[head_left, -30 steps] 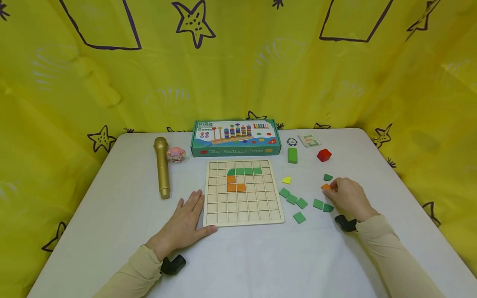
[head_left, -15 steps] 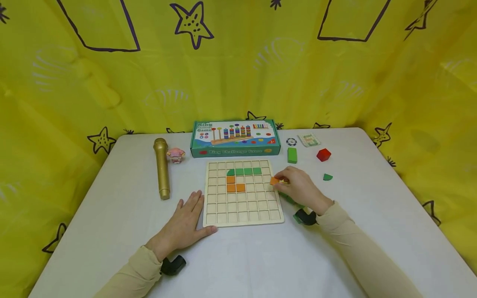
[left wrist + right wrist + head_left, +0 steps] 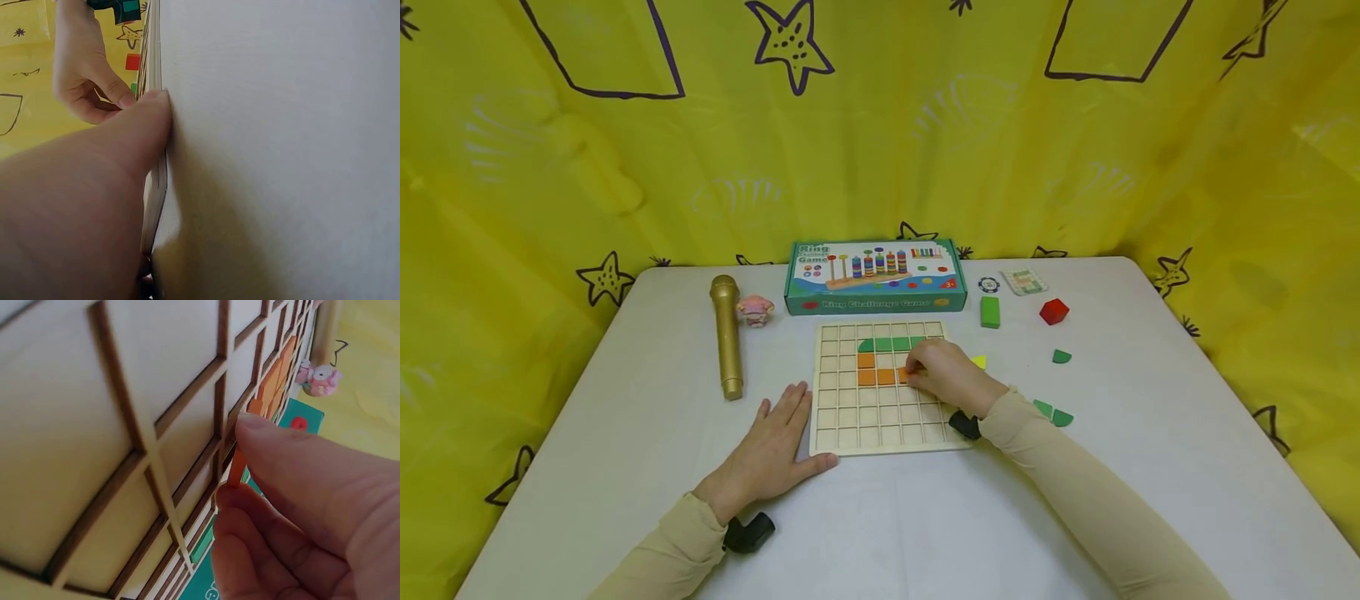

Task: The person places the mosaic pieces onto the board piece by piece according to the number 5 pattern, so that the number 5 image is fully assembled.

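A wooden grid board (image 3: 868, 417) lies flat mid-table. My right hand (image 3: 953, 375) is over its right half and pinches an orange square tile (image 3: 237, 465) between thumb and fingers, right at a cell beside other orange tiles (image 3: 867, 369). Those orange tiles form an L in the cells. Above them runs a row with a rounded green tile and green squares (image 3: 892, 344), its right end partly covered by the hand. My left hand (image 3: 771, 446) rests on the table with straight fingers along the board's left edge, thumb at its near corner.
Behind the board stands a ring game box (image 3: 876, 283), with a gold microphone (image 3: 727, 337) and pink figurine (image 3: 756, 310) to its left. Rightward lie a green block (image 3: 990, 312), red cube (image 3: 1054, 312), chip (image 3: 988, 285), card (image 3: 1025, 282) and green tiles (image 3: 1062, 357); my right arm hides several more.
My right hand has lifted the orange tile from the right side of the table and carried it left onto the board, beside the other orange tiles. The left hand has stayed put.
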Action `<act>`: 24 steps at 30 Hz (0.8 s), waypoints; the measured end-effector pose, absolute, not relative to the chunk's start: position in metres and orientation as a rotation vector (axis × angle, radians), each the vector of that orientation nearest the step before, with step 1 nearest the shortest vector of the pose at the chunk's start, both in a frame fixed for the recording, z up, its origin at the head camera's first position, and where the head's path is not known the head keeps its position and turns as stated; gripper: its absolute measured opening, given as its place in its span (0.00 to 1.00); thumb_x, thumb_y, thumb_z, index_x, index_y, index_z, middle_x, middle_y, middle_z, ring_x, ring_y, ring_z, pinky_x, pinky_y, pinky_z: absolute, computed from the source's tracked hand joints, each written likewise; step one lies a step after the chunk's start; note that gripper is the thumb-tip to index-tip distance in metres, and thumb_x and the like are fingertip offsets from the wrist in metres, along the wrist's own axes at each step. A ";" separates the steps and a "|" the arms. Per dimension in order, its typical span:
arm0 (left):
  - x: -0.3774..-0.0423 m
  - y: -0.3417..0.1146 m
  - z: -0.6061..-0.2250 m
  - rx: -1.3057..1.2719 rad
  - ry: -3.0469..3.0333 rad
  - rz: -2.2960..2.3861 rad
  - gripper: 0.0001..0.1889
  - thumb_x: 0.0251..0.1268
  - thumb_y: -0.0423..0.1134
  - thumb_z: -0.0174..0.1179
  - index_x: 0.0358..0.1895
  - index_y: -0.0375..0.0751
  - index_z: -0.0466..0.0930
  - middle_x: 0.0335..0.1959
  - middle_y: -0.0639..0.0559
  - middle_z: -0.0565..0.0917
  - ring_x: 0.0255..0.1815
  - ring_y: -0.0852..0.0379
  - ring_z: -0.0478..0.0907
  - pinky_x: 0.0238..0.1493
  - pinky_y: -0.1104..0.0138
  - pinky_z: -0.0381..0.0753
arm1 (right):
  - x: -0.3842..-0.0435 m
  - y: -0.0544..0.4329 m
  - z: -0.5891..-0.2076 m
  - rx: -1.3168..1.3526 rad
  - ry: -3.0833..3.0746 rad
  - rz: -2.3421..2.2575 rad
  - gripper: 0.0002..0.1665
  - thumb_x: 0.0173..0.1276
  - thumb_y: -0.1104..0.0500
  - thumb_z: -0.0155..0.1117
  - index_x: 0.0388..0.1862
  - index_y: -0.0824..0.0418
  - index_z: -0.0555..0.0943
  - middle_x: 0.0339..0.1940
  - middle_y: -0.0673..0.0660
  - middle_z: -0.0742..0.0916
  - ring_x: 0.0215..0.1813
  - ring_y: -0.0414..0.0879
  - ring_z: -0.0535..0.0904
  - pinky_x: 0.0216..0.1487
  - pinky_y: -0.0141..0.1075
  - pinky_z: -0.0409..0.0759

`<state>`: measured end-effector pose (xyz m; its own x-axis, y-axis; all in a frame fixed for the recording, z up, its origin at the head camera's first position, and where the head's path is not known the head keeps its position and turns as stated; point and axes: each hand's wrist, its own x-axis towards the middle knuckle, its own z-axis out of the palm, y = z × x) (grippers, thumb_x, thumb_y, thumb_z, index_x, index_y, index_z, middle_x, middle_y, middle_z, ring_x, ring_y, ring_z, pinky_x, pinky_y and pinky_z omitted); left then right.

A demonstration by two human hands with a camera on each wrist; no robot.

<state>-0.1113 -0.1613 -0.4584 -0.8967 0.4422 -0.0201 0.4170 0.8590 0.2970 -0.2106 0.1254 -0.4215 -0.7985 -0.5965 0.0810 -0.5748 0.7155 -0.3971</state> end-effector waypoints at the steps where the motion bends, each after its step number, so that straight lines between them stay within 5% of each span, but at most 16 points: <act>1: -0.111 -0.161 -0.458 0.682 2.945 0.437 0.54 0.63 0.72 0.50 0.73 0.24 0.52 0.76 0.34 0.52 0.76 0.40 0.46 0.70 0.40 0.46 | -0.211 0.125 -0.422 -0.985 2.862 -0.632 0.05 0.63 0.63 0.72 0.34 0.64 0.86 0.32 0.52 0.85 0.39 0.49 0.79 0.46 0.41 0.79; 10: -0.111 -0.160 -0.457 0.682 2.938 0.437 0.54 0.63 0.71 0.51 0.73 0.24 0.52 0.76 0.34 0.52 0.77 0.40 0.45 0.70 0.40 0.45 | -0.210 0.142 -0.421 -1.131 2.846 -0.624 0.06 0.68 0.64 0.66 0.40 0.63 0.88 0.39 0.54 0.85 0.46 0.51 0.78 0.51 0.43 0.77; 24: -0.111 -0.160 -0.459 0.700 2.959 0.458 0.55 0.62 0.71 0.53 0.73 0.24 0.52 0.76 0.34 0.51 0.76 0.40 0.46 0.70 0.40 0.46 | -0.219 0.231 -0.428 -0.819 2.898 -0.556 0.13 0.66 0.70 0.64 0.46 0.60 0.88 0.42 0.56 0.82 0.46 0.53 0.75 0.51 0.47 0.75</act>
